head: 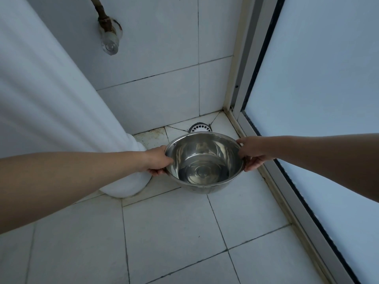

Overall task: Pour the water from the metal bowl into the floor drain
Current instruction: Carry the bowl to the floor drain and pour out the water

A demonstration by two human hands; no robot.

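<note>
Both hands, left hand (158, 160) at nine o'clock and right hand (253, 152) at three, gripped the metal bowl (204, 162) rim with curled fingers, keeping its water (203, 174) level short of the floor drain (200, 128) at twelve.

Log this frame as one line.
phase: pre-pour | left hand: grips rim | right hand: grips rim | metal bowl: held up, water inside | floor drain: behind bowl, partly hidden
</note>
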